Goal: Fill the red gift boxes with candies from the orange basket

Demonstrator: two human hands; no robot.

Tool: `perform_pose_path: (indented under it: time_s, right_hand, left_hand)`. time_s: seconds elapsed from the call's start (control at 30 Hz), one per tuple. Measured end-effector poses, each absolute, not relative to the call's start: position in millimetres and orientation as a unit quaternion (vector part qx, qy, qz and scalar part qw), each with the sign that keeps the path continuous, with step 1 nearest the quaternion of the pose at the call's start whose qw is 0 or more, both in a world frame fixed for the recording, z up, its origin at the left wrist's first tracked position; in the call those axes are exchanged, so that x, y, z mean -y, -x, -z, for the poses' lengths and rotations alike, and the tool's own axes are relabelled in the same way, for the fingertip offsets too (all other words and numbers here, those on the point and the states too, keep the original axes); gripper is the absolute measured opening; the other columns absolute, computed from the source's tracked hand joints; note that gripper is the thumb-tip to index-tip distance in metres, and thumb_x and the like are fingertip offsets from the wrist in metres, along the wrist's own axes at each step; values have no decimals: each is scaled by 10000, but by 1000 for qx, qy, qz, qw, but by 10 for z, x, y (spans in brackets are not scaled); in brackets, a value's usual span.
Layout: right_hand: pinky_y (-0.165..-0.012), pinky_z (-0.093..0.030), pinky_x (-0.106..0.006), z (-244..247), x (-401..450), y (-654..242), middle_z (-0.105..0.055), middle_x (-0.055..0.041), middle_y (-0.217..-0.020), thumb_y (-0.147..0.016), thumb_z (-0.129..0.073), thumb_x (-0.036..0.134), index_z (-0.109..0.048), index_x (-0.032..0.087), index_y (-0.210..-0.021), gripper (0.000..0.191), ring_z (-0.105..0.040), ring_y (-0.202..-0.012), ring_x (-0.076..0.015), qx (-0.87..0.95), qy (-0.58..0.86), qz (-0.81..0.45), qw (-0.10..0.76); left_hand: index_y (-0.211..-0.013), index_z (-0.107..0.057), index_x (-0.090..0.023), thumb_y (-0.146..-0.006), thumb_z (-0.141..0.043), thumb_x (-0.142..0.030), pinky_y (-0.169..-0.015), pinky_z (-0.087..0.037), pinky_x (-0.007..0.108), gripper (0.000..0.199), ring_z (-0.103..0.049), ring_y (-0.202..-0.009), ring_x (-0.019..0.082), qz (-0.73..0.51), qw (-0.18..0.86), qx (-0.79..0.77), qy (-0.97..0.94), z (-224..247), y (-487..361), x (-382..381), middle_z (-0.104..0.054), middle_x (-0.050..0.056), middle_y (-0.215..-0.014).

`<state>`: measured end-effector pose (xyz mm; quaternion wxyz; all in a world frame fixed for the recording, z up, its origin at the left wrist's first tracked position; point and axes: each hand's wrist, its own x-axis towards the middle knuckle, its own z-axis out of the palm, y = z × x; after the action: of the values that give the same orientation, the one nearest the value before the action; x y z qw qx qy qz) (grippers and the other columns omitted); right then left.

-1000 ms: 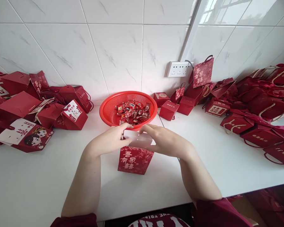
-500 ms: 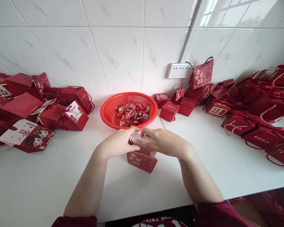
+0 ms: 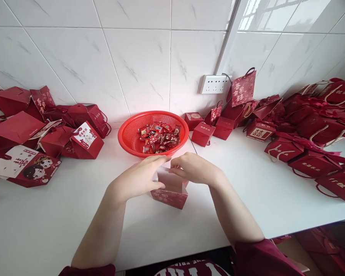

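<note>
A red patterned paper gift box (image 3: 170,198) stands on the white table in front of me, its top open and its pale inside showing. My left hand (image 3: 145,176) is at its left side, with the thumb by the near rim and the fingers reaching over toward the far side. At the back right edge, my right hand (image 3: 194,168) has its fingers curled in onto the box wall; some fingertips are hidden. Just behind the box sits a red plastic basket (image 3: 125,143) holding a pile of wrapped candies (image 3: 159,138).
Finished-looking red gift boxes (image 3: 87,140) crowd the left side. More red boxes (image 3: 202,134) stand along the wall, and handled ones (image 3: 313,165) are heaped at the right. A white power socket (image 3: 215,84) is fixed to the tiled wall.
The box's mouth is wider and more of its inside shows; the lettering on its front panel is less visible. Both hands stay at its sides. The view has shifted slightly.
</note>
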<state>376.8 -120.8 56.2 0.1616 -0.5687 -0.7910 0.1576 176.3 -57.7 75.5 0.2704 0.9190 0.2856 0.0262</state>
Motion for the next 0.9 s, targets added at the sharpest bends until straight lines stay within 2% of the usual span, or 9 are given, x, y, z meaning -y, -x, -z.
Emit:
perform_pose_path:
  time_s: [0.13, 0.23, 0.3, 0.4, 0.53, 0.67, 0.73, 0.9]
  right_hand:
    - [-560, -266, -264, -564, 1173, -3772, -625, 11, -670, -938, -534, 177, -680, 193, -792, 207, -457, -560, -107, 810, 546, -116, 179]
    - [-589, -278, -262, -560, 1144, -3779, -642, 18, -685, -880, -547, 93, -699, 210, -815, 203, -487, -595, -110, 814, 531, -101, 213]
    - [-587, -280, -261, -545, 1118, -3783, -632, 16, -658, -865, -540, 74, -703, 202, -787, 222, -469, -583, -110, 809, 538, -89, 219]
    - [-567, -284, -256, -517, 1069, -3806, -624, 10, -636, -896, -562, 148, -692, 186, -723, 220, -446, -562, -108, 798, 550, -108, 218]
    - [-587, -329, -249, -493, 977, -3937, -667, 4, -709, -907, -625, 270, -704, 189, -773, 175, -525, -628, -121, 788, 547, -164, 231]
    - [-679, -403, -264, -381, 818, -4154, -699, -25, -848, -1025, -418, 443, -685, 188, -919, 384, -600, -759, -154, 752, 565, -164, 297]
    - [-741, -428, -280, -279, 733, -4232, -706, -52, -928, -1046, -352, 442, -670, 178, -974, 420, -623, -839, -178, 737, 591, -146, 295]
    - [-861, -443, -313, -100, 669, -4267, -695, -95, -1078, -1050, -346, 353, -654, 163, -1048, 362, -621, -1000, -205, 754, 600, -126, 236]
  left_hand:
    - [-1022, -590, -254, -765, -624, -193, -736, -464, 307, 266, -614, -982, 229, -16, 235, -282, -930, -838, -1818, 630, -634, 21, -1107]
    - [-956, -576, -241, -772, -624, -202, -664, -432, 288, 195, -608, -871, 199, -22, 233, -275, -933, -854, -1849, 647, -610, 9, -1061]
    - [-979, -597, -245, -788, -605, -203, -660, -426, 288, 196, -606, -845, 194, -29, 234, -280, -931, -831, -1850, 639, -611, 12, -1058]
    - [-957, -649, -244, -804, -568, -193, -660, -420, 295, 180, -609, -831, 200, -20, 233, -291, -928, -776, -1840, 601, -629, 22, -1023]
    - [-943, -685, -245, -801, -558, -209, -643, -426, 293, 194, -623, -811, 209, -1, 260, -291, -921, -736, -1854, 549, -648, 37, -1006]
    - [-1105, -673, -296, -789, -559, -220, -625, -433, 277, 344, -647, -856, 230, -8, 281, -290, -915, -754, -1903, 555, -674, 30, -1025]
    - [-1121, -678, -314, -799, -541, -229, -599, -425, 270, 360, -655, -828, 227, -7, 291, -285, -913, -770, -1921, 583, -689, 23, -991]
    - [-1158, -671, -358, -771, -537, -184, -568, -418, 254, 445, -659, -775, 209, -15, 303, -280, -911, -779, -1904, 637, -710, -3, -954]
